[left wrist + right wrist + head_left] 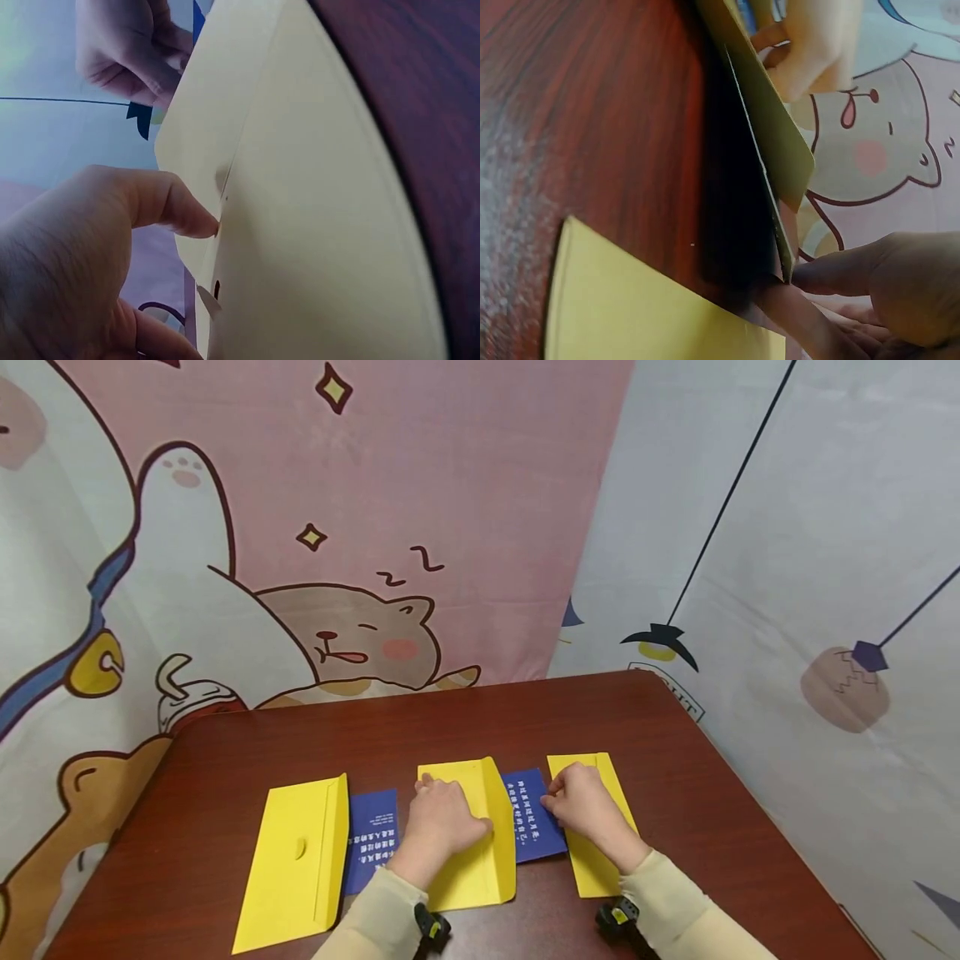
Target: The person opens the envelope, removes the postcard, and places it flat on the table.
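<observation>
My left hand (pixel 442 822) holds the middle yellow envelope (pixel 460 885), its thumb (pixel 191 214) touching the paper near the flap's crease and a small slit. A blue card (pixel 531 827) with white writing lies at the right side of that envelope, partly inside or under its flap; I cannot tell which. My right hand (pixel 588 806) pinches the card's right edge between thumb and finger, as the right wrist view shows, with the card's edge (pixel 759 161) tilted up from the table. Beneath my right wrist lies another yellow envelope (pixel 592 868).
On the left, a third yellow envelope (pixel 288 860) lies with its flap turned right. A second blue card (pixel 375 827) with white writing sits between it and the middle envelope. The dark red wooden table (pixel 420 727) meets a cartoon-printed cloth (pixel 487 527) at its back edge.
</observation>
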Available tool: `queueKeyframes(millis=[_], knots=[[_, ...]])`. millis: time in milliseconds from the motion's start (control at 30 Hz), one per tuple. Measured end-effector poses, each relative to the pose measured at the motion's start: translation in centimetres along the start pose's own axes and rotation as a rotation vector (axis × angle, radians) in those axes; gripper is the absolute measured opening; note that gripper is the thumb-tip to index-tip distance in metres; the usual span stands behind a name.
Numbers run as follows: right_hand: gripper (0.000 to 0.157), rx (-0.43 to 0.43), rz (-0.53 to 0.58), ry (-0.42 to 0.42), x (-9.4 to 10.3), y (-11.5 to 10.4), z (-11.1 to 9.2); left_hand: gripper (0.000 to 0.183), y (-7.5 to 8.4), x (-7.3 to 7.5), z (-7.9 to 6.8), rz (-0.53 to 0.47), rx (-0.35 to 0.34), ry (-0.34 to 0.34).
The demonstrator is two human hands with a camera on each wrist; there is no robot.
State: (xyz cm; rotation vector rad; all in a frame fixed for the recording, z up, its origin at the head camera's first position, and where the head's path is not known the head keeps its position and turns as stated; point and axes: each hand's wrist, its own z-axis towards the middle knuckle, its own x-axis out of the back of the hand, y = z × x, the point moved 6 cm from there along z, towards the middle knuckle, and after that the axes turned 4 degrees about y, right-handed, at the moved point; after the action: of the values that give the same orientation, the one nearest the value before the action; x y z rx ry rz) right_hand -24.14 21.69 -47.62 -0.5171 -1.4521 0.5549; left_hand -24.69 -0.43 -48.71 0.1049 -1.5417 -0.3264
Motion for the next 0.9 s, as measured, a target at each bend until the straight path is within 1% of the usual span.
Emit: queueKeyframes(millis=[67,200,300,367,433,500,600,667,733,767,833,900], knots=[[0.02,0.034,-0.049,0.024,0.0,-0.3,0.1,0.051,0.1,0.0,0.0,0.008,-0.001,0.004],[0.023,0.07,-0.12,0.06,0.0,-0.6,0.2,0.051,0.1,0.2,0.0,0.012,0.002,0.008],[0.021,0.074,-0.137,0.063,0.2,-0.5,0.1,0.053,0.1,0.3,0.0,0.015,0.016,0.006],[0.02,0.063,-0.127,0.054,0.4,-0.4,0.0,0.055,0.0,0.3,-0.1,0.022,0.026,-0.001],[0.019,0.048,-0.111,0.047,0.9,-0.1,-0.2,0.059,-0.1,0.3,0.0,0.029,0.036,-0.007],[0.021,0.052,-0.095,0.042,1.7,0.3,-0.4,0.062,0.0,0.4,0.0,0.039,0.042,-0.016],[0.026,0.103,-0.075,0.038,3.2,1.2,-0.6,0.063,0.2,1.0,0.1,0.052,0.049,-0.013],[0.029,0.166,-0.072,0.03,4.3,1.9,-0.6,0.063,0.7,1.5,0.1,0.058,0.038,-0.002],[0.032,0.211,-0.067,0.007,5.2,2.8,-0.7,0.069,1.5,1.9,0.0,0.051,0.008,0.009],[0.034,0.229,-0.064,-0.012,5.6,3.3,-0.7,0.075,2.1,2.1,0.0,0.036,-0.018,0.015],[0.041,0.262,-0.065,-0.062,6.3,4.2,-0.8,0.093,3.7,2.1,-0.2,0.016,-0.095,0.012],[0.051,0.283,-0.078,-0.121,6.7,4.9,-0.9,0.11,5.4,1.6,-0.3,0.018,-0.198,-0.015]])
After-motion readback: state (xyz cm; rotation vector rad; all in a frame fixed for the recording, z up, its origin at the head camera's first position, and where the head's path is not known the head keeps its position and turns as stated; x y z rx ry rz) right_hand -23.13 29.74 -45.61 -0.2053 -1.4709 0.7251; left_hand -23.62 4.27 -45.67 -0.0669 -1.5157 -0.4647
